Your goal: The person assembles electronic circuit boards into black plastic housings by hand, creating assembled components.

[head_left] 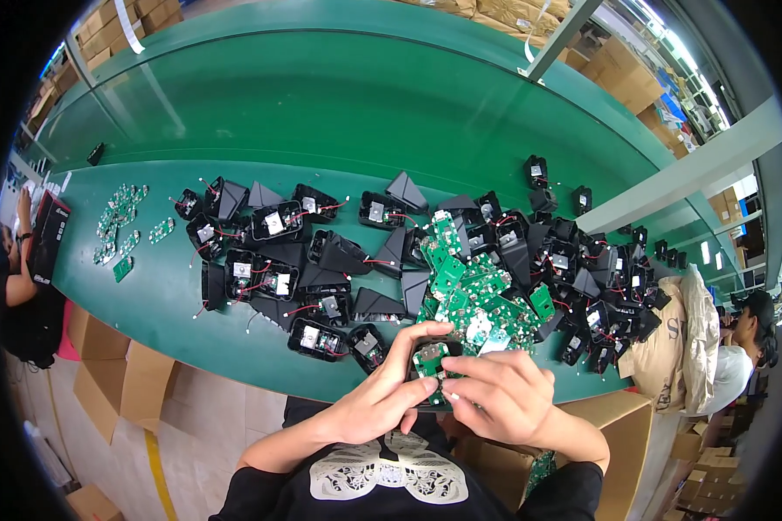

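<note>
— What lay to the left?
— Loose green boards (117, 227), then black housings (269, 260) on the green table (148, 304).
— And the hands?
— The left hand (382, 391) and right hand (500, 395) both pinched one circuit board (429, 360) at the table's near edge, beside the board pile (478, 295)

Black housing (432, 365) mostly hidden by fingers (426, 332) of both hands; grip can't be judged. Circuit board (429, 361) details too small to tell. Desk (174, 313) near edge partly covered by forearms.
</note>
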Motion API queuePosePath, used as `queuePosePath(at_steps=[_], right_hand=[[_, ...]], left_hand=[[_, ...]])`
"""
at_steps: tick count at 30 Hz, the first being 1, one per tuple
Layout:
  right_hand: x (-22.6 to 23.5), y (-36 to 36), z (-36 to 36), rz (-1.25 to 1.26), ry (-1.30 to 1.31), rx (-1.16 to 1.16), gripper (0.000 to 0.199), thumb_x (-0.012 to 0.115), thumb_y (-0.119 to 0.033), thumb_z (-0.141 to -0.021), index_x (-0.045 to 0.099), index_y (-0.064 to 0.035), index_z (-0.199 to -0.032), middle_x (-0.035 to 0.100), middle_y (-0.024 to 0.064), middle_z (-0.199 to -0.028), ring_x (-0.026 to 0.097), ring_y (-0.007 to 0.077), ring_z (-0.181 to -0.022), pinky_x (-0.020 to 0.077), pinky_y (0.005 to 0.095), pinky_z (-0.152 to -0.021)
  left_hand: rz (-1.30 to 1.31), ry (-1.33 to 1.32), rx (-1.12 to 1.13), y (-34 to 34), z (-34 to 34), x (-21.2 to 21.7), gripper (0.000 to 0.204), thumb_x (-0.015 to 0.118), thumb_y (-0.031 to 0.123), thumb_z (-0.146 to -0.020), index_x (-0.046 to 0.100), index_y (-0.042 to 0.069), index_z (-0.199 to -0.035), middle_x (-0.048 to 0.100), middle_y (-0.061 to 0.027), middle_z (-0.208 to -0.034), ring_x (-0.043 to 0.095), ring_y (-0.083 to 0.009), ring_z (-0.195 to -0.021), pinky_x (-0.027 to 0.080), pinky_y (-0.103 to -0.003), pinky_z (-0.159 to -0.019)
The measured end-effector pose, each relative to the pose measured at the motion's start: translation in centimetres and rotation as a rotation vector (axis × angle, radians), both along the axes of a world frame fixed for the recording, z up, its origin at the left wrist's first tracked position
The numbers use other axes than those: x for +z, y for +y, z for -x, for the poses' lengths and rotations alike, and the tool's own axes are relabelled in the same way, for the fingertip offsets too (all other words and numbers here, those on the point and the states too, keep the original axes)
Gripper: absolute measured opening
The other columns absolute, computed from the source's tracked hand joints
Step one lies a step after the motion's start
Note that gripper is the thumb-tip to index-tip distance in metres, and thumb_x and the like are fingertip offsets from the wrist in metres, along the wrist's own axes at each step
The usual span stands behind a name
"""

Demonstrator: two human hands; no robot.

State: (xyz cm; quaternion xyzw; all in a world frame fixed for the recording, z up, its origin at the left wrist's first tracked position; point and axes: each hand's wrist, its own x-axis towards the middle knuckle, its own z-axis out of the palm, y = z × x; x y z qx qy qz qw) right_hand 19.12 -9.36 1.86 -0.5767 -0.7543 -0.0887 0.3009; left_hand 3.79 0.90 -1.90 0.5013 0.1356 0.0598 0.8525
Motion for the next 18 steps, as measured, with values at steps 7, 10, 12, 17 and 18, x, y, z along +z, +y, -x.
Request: queuePosePath(at_steps=[7, 10, 12, 17, 18], right_hand=[[0.2, 0.1, -0.1, 0.031, -0.105, -0.005, 0.019, 0.066, -0.010, -0.069, 0.061, -0.0055, -0.087, 0.063, 0.0056, -0.094, 0.057, 0.0127, -0.066, 0.0405, 0.0187, -0.045], [0.3, 0.2, -0.2, 0.070, -0.088, 0.012, 0.024, 0.068, -0.010, -0.066, 0.060, -0.0073, -0.087, 0.062, 0.0022, -0.091, 0.057, 0.0120, -0.064, 0.0365, 0.0186, -0.046], [0.3, 0.4, 0.0, 0.071, -0.095, 0.012, 0.027, 0.071, -0.010, -0.063, 0.059, -0.0102, -0.087, 0.062, -0.0005, -0.090, 0.057, 0.0114, -0.064, 0.0315, 0.0176, -0.047], [0.2, 0.4, -0.2, 0.125, 0.045, 0.029, 0.022, 0.069, -0.005, -0.063, 0.059, -0.0085, -0.082, 0.062, 0.0004, -0.089, 0.058, 0.0138, -0.065, 0.0407, 0.0202, -0.050], [0.1, 0.5, -0.3, 0.126, 0.045, 0.029, 0.022, 0.069, -0.005, -0.063, 0.059, -0.0085, -0.082, 0.062, 0.0004, -0.089, 0.058, 0.0138, -0.065, 0.0407, 0.0202, -0.050]], left_hand=[[-0.270, -0.061, 0.187, -0.7, -0.4, -0.9, 0.050, 0.039, 0.018, -0.091, 0.016, 0.007, -0.134, 0.041, -0.0149, -0.116, 0.046, -0.0080, -0.056, 0.040, -0.023, -0.046], [-0.266, -0.049, 0.218, -1.0, -0.8, -0.6, 0.051, 0.037, 0.015, -0.089, 0.016, 0.006, -0.134, 0.041, -0.0107, -0.108, 0.049, -0.0109, -0.072, 0.043, -0.020, -0.046], [-0.199, -0.031, 0.191, -0.9, -0.6, -0.3, 0.051, 0.037, 0.015, -0.089, 0.016, 0.006, -0.134, 0.041, -0.0107, -0.108, 0.049, -0.0110, -0.073, 0.044, -0.021, -0.047], [-0.146, 0.008, 0.108, -0.3, -0.3, -0.2, 0.050, 0.037, 0.013, -0.088, 0.017, 0.006, -0.133, 0.042, -0.0113, -0.109, 0.050, -0.0122, -0.075, 0.047, -0.023, -0.052], [-0.110, -0.004, 0.103, -0.3, -0.3, -0.3, 0.050, 0.038, 0.012, -0.088, 0.017, 0.008, -0.134, 0.040, -0.0120, -0.114, 0.050, -0.0117, -0.074, 0.046, -0.023, -0.053]])
